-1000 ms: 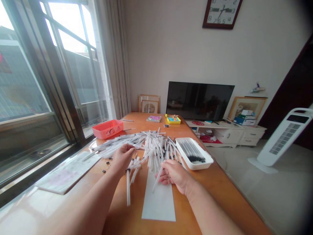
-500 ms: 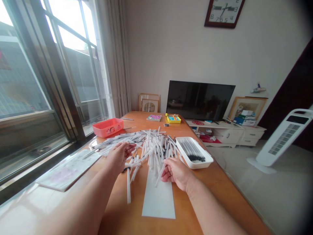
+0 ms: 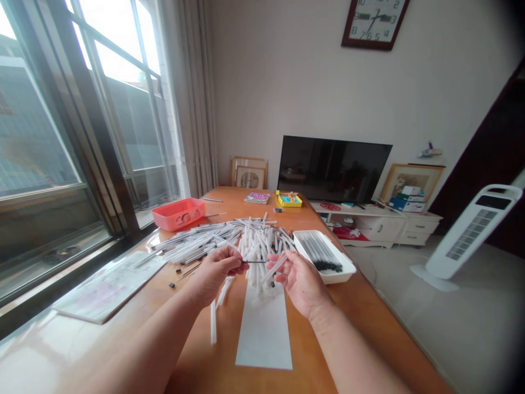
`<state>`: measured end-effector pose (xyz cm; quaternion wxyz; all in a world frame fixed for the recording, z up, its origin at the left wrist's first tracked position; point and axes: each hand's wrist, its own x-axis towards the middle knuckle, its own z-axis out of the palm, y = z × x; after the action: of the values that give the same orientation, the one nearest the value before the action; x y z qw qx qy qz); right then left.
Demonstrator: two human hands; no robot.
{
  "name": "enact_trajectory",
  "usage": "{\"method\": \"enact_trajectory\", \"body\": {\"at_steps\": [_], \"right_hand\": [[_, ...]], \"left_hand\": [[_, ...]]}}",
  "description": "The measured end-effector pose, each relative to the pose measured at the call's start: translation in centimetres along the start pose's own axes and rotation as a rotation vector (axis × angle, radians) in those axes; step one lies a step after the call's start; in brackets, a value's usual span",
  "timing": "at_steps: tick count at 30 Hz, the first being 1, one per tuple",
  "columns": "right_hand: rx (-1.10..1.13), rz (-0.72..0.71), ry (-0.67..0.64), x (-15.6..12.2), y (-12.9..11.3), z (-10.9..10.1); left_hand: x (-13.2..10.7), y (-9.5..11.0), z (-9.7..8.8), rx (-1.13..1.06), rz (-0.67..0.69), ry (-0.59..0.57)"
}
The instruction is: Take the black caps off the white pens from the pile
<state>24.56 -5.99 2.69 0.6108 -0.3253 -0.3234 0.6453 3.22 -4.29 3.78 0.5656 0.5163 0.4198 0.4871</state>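
Note:
Above the orange table (image 3: 361, 323), my left hand (image 3: 216, 272) pinches a thin dark pen refill (image 3: 255, 261) that points right. My right hand (image 3: 298, 279) is closed on a white pen barrel (image 3: 274, 269), its open end facing the refill's tip. The two parts almost meet in front of me. Behind the hands lies a heap of several white pen barrels (image 3: 229, 241). A white tray (image 3: 348, 269) with several dark refills stands to the right of the heap.
A white paper strip (image 3: 264, 339) lies under the hands, one loose barrel (image 3: 213, 323) beside it. A red basket (image 3: 179, 213), a notebook (image 3: 109, 284), a yellow box (image 3: 289, 199) and a booklet (image 3: 257, 198) also sit on the table. Window left, TV and fan beyond.
Both hands have risen off the table. The left hand now pinches a refill taken from the heap, and the right hand has tilted its barrel toward it.

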Motion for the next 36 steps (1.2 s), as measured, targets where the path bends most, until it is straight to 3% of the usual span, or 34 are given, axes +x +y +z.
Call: {"method": "enact_trajectory", "body": {"at_steps": [8,13,17,20,27,32,36], "right_hand": [[-0.047,0.041,-0.05,-0.4,0.3,0.2],[-0.077,0.025,-0.039,-0.6,0.3,0.4],[0.018,-0.094,0.098,0.1,0.0,-0.4],[0.058,-0.063,0.125,0.5,-0.1,-0.9],[-0.048,0.049,0.02,-0.4,0.4,-0.4],[-0.128,0.069,-0.015,-0.6,0.7,-0.2],[-0.139,0.08,-0.042,-0.7,0.9,-0.1]], "left_hand": [[-1.1,0.3,0.7,0.276,-0.059,-0.24],[-1.3,0.2,0.8,0.345,-0.072,-0.272],[-0.8,0.6,-0.1,0.271,-0.03,-0.181],[-0.4,1.0,-0.8,0.123,0.007,-0.054],[0.3,0.8,-1.9,-0.241,0.054,0.126],[0.9,0.5,-2.4,-0.335,0.092,0.234],[0.9,0.6,-2.5,-0.369,0.115,0.236]]}}
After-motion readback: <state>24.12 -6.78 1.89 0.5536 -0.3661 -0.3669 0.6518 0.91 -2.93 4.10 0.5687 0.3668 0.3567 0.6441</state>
